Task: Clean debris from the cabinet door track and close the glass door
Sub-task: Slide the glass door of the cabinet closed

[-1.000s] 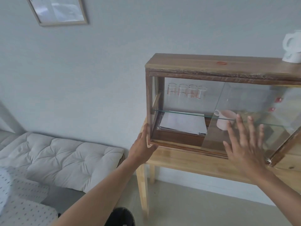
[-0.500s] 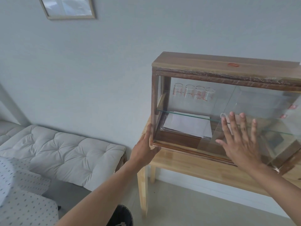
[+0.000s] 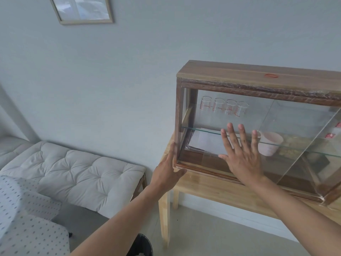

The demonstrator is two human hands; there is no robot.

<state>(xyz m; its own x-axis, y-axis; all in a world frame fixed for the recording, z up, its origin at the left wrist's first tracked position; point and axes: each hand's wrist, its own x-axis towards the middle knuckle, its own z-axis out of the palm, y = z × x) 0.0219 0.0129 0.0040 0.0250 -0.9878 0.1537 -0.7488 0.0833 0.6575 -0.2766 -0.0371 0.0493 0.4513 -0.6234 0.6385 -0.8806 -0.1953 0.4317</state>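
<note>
The left hand braces the cabinet at its lower left corner, fingers open; the right hand lies flat, spread, gripping nothing, on the glass door, not fully closed. Keep palm pressure even, sliding steadily leftward along the track

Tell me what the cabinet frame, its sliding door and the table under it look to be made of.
Dark brown cabinet frame: apparently stained wood, grain streaks visible, matte finish.
Clear sliding door under the right hand: seemingly glass, transparent with faint reflections and a greenish edge.
Pale table: light, smooth wood with a slight sheen, possibly varnished.
</note>
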